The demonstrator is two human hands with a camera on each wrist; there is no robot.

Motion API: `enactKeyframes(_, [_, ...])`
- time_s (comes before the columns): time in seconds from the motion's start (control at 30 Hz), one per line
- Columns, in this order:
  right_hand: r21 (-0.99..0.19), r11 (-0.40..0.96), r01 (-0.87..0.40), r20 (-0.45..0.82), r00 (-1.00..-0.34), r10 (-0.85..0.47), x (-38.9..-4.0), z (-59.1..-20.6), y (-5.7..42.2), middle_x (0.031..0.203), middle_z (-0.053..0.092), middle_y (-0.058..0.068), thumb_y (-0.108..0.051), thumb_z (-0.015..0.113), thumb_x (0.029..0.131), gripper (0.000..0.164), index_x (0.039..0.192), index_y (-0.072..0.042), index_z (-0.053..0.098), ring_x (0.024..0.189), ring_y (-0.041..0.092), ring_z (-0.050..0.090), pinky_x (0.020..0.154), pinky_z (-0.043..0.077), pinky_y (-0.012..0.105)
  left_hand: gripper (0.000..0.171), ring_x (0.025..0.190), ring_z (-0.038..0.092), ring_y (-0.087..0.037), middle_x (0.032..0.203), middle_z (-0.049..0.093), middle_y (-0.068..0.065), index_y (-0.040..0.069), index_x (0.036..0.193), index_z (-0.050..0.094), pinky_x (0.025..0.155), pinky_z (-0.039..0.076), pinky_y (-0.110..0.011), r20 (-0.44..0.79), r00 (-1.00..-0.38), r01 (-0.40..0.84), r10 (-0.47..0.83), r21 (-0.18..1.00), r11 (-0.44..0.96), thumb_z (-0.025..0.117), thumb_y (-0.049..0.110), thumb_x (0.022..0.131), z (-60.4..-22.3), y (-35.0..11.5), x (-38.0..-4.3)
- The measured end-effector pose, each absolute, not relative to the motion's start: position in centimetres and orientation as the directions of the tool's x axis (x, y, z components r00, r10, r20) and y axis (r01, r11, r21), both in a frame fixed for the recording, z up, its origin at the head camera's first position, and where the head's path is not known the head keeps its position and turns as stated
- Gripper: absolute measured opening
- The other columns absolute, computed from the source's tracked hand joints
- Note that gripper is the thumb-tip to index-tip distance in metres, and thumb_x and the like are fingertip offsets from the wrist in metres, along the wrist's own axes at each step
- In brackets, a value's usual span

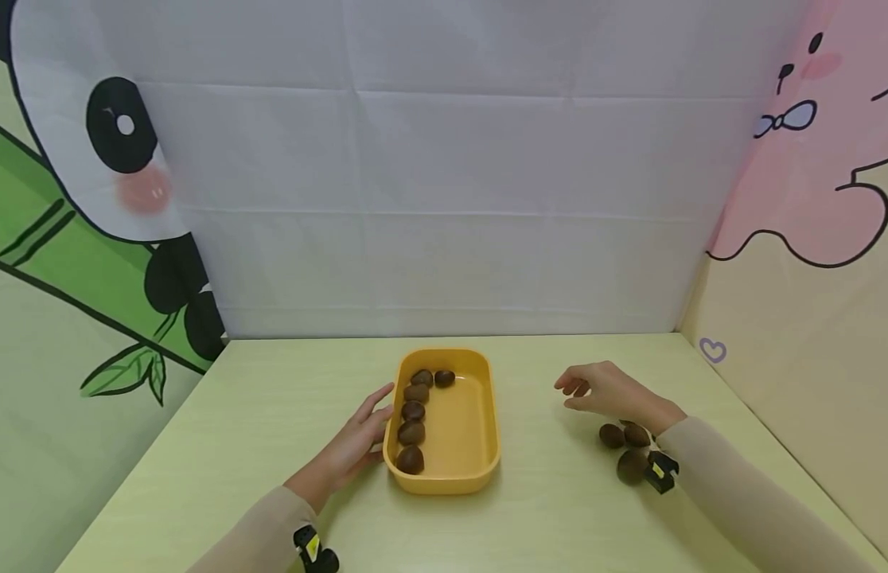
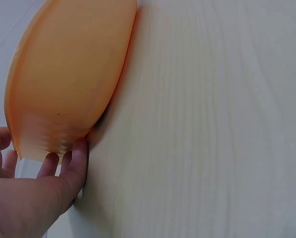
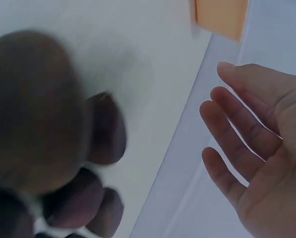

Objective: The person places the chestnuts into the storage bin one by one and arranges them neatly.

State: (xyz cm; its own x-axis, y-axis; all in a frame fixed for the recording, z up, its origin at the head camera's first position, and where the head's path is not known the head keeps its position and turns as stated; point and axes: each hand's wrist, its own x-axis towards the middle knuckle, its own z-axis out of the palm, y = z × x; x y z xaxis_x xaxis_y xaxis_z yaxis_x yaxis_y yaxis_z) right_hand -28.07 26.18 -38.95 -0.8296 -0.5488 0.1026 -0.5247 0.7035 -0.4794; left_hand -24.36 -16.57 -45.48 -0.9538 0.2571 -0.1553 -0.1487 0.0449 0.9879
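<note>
Fingers (image 2: 79, 161) of L hand (image 1: 351, 450) are resting relaxed and slightly spread, and are touching the L side of the yellow tray (image 1: 458, 430). R hand (image 1: 609, 387) is hovering to the R of the tray; its fingers are bending loosely, are leaving a moderate gap to the thumb, and are holding nothing, w/ the tips pointing toward the tray. Tray is standing flat on the pale tabletop (image 1: 558, 509). Six chestnuts (image 1: 413, 411) are sitting inside the tray: five are forming a col. along its L wall, and one is lying just R of the far end of that col., near the tray's far wall. Loose chestnuts (image 1: 632, 467) are lying in a group on the tabletop, R of the tray and well apart from it, below R wrist; R sleeve (image 1: 738, 493) and R wrist unit (image 1: 661, 472) are partly covering the group in head view, so exact qty. is remaining unclear. R wrist view is showing several of these pcs. close up, the largest blurred. L wrist unit (image 1: 315, 549) is sitting on L sleeve (image 1: 254, 537), to the near L of the tray. White backdrop (image 1: 451, 199) is hanging behind the tray, w/ fold lines crossing it; a panda figure (image 1: 125, 123) is showing to the far L of the tray, and a pink animal figure (image 1: 809, 175) to the far R.
</note>
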Motion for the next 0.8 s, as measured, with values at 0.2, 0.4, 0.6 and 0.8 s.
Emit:
enactKeyframes(0.2, [-0.459,0.740,-0.491,0.059,-0.848,-0.526,-26.2,-39.6,29.1,0.104,0.071,0.007,-0.014,0.075,0.090,0.023,0.112,-0.007,0.071,0.094,0.023,0.067,0.082,0.054,0.042,0.055,0.132,0.048,-0.042,0.154,0.038,-0.022,0.030,0.159,0.024,0.098,0.047,-0.056,-0.158,-0.954,-0.150,0.254,0.987,0.051,0.044,0.038,0.108,-45.4,-16.5,-24.3])
enactKeyframes(0.4, [-0.478,0.743,-0.468,0.008,-0.848,-0.529,-25.2,-40.8,30.9,0.105,0.072,0.003,-0.022,0.078,0.089,0.027,0.111,-0.009,0.072,0.097,0.025,0.067,0.084,0.054,0.046,0.054,0.132,0.048,-0.041,0.154,0.036,-0.022,0.030,0.159,0.024,0.097,0.048,-0.054,-0.157,-0.953,-0.152,0.257,0.988,0.040,0.043,0.036,0.109,-45.4,-16.6,-24.3])
enactKeyframes(0.6, [-0.493,0.718,-0.491,-0.010,-0.822,-0.569,-25.1,-41.4,31.6,0.101,0.071,-0.005,-0.027,0.082,0.086,0.033,0.112,-0.010,0.073,0.092,0.015,0.064,0.083,0.053,0.039,0.057,0.133,0.046,-0.043,0.155,0.034,-0.024,0.028,0.160,0.022,0.098,0.048,-0.054,-0.151,-0.949,-0.144,0.275,0.989,0.043,0.044,0.038,0.108,-45.4,-16.7,-24.2])
enactKeyframes(0.8, [-0.482,0.723,-0.495,-0.027,-0.816,-0.577,-25.1,-41.6,31.7,0.106,0.071,-0.004,-0.024,0.083,0.083,0.033,0.112,-0.012,0.073,0.095,0.015,0.063,0.083,0.052,0.038,0.055,0.132,0.048,-0.041,0.154,0.037,-0.022,0.030,0.159,0.023,0.099,0.047,-0.055,-0.156,-0.952,-0.153,0.263,0.988,0.033,0.043,0.037,0.109,-45.3,-16.6,-24.2])
